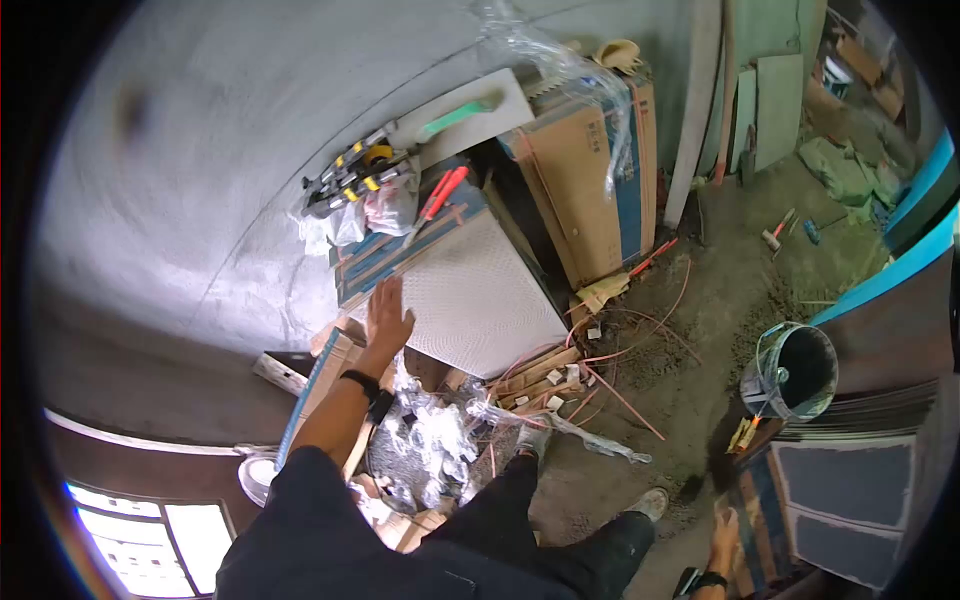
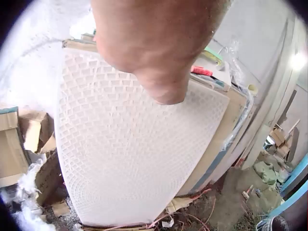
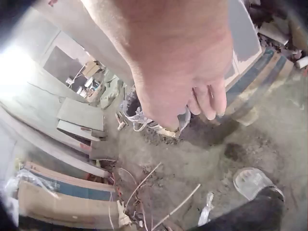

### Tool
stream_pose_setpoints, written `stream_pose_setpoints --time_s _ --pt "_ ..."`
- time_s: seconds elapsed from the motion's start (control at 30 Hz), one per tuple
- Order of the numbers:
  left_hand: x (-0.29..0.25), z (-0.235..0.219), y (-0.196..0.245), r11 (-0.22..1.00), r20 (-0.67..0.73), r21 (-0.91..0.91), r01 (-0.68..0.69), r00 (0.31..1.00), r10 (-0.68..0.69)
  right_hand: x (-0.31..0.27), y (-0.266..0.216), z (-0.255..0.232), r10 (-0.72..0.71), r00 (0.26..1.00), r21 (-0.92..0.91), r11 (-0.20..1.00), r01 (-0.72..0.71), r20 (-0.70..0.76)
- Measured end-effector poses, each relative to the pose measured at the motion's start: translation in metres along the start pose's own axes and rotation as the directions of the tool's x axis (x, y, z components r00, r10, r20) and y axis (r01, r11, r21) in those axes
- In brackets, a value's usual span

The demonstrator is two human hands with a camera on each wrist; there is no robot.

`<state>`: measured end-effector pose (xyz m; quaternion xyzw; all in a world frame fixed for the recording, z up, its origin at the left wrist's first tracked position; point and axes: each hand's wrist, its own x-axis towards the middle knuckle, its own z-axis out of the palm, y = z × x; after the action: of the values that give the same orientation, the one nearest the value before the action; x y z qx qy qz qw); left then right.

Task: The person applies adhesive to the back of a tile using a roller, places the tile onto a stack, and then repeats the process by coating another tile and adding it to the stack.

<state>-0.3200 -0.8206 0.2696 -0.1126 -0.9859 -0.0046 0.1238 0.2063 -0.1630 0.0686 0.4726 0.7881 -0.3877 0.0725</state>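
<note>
A large white tile (image 1: 480, 295) with a raised grid pattern leans back against a cardboard box, and its face fills much of the left wrist view. My left hand (image 1: 388, 315) is at the tile's left edge with fingers extended; in the left wrist view the same hand (image 2: 149, 53) overlaps the top edge, its fingertips hidden. Low at my right side hangs my right hand (image 1: 724, 540), beside a stack of grey-faced tiles (image 1: 845, 500). The right wrist view shows that hand (image 3: 187, 72) with loosely bent fingers and nothing held.
A red-handled tool (image 1: 440, 200) and suction-cup tools (image 1: 360, 170) lie on the box behind the tile. Crumpled plastic wrap (image 1: 430, 435), wood scraps (image 1: 540, 380) and loose straps litter the floor near my feet. A bucket (image 1: 805, 370) stands to the right.
</note>
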Motion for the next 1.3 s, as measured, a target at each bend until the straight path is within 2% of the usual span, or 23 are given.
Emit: stream_pose_setpoints --time_s 0.03,0.07,0.13,0.17,0.2,0.27,0.33,0.43,0.47,0.5,0.53,0.6,0.63,0.67,0.7,0.77,0.83,0.9,0.97,1.0,1.03,1.1,1.3 --pt "0.006 0.006 -0.005 1.0 -0.026 0.024 -0.011 1.0 0.012 -0.032 0.006 -0.009 -0.08 0.994 0.008 0.997 0.08 0.069" --pt "0.015 0.005 -0.001 0.998 0.064 0.044 0.044 0.997 -0.047 -0.062 0.021 -0.007 -0.127 0.992 -0.046 0.991 0.127 -0.004" --pt "0.011 0.016 -0.004 0.999 0.009 0.007 0.039 0.999 -0.039 -0.12 0.039 -0.021 0.141 0.99 0.082 0.986 -0.142 0.026" --pt "0.007 0.023 -0.005 1.0 -0.041 0.006 0.021 0.999 -0.021 -0.154 0.046 -0.018 0.116 0.987 -0.011 0.993 -0.118 -0.111" --pt "0.005 0.026 -0.005 0.998 -0.045 -0.024 0.054 0.997 -0.055 -0.181 0.063 -0.016 0.308 0.951 0.406 0.872 -0.274 -0.021" --pt "0.008 0.024 0.002 0.992 -0.002 -0.069 0.107 0.994 -0.108 -0.263 -0.016 -0.042 0.207 0.97 -0.189 0.965 -0.181 0.13" --pt "0.004 0.019 0.003 0.983 0.053 -0.095 0.16 0.986 -0.156 -0.307 0.039 -0.012 0.324 0.944 0.147 0.932 -0.331 0.066" --pt "0.003 0.01 0.005 0.982 0.087 -0.086 0.167 0.983 -0.159 -0.352 0.059 0.015 0.366 0.924 0.359 0.853 -0.38 0.107" --pt "0.002 0.005 0.008 0.979 0.115 -0.083 0.187 0.977 -0.177 -0.358 0.071 0.022 0.062 0.995 -0.069 0.996 -0.056 0.083" --pt "0.002 0.001 0.011 0.975 0.139 -0.079 0.208 0.971 -0.196 -0.362 0.076 0.027 -0.226 0.955 -0.469 0.833 0.293 0.194" --pt "-0.001 -0.001 0.013 0.974 0.14 -0.089 0.207 0.971 -0.194 -0.37 0.062 0.028 -0.225 0.956 -0.476 0.831 0.288 0.186" --pt "-0.008 -0.006 0.017 0.964 0.159 -0.132 0.232 0.965 -0.21 -0.371 0.012 0.032 -0.601 0.792 -0.287 0.745 0.603 0.104" --pt "-0.011 -0.007 0.018 0.964 0.156 -0.139 0.229 0.966 -0.207 -0.362 -0.036 0.027 -0.602 0.793 -0.291 0.745 0.601 0.097" --pt "-0.018 -0.009 0.018 0.967 0.132 -0.157 0.201 0.974 -0.181 -0.356 -0.094 0.021 -0.148 0.984 -0.039 0.988 0.153 0.103" --pt "-0.025 -0.013 0.02 0.97 0.111 -0.172 0.17 0.982 -0.152 -0.36 -0.121 0.016 0.327 0.917 0.186 0.91 -0.371 0.229" --pt "-0.027 -0.031 0.021 0.986 0.052 -0.129 0.108 0.993 -0.102 -0.34 -0.101 0.019 0.302 0.923 0.528 0.757 -0.385 0.24" --pt "-0.019 -0.038 0.013 0.969 0.303 -0.211 0.127 0.951 -0.058 -0.336 -0.135 0.008 0.315 0.944 0.473 0.82 -0.321 0.094" --pt "-0.006 -0.033 0.008 0.984 0.202 -0.18 0.014 0.979 0.023 -0.331 -0.147 0.0 0.29 0.956 0.459 0.845 -0.275 0.039" --pt "-0.001 -0.019 0.003 0.982 0.477 -0.187 -0.017 0.872 0.106 -0.338 -0.162 -0.005 0.319 0.948 0.418 0.859 -0.295 0.012" --pt "-0.003 -0.024 0.004 0.963 0.37 -0.247 -0.107 0.908 0.196 -0.341 -0.169 -0.006 0.321 0.947 0.374 0.88 -0.294 -0.012" --pt "-0.005 -0.017 0.006 0.96 0.376 -0.252 -0.124 0.901 0.216 -0.348 -0.175 -0.005 0.34 0.94 0.381 0.871 -0.309 -0.016" --pt "-0.004 -0.006 0.013 0.96 0.535 -0.212 -0.184 0.8 0.271 -0.366 -0.181 0.002 0.393 0.918 0.471 0.819 -0.327 -0.046" --pt "-0.004 -0.008 0.012 0.916 0.537 -0.28 -0.286 0.745 0.397 -0.432 -0.147 0.048 0.518 0.855 0.533 0.725 -0.437 -0.004"
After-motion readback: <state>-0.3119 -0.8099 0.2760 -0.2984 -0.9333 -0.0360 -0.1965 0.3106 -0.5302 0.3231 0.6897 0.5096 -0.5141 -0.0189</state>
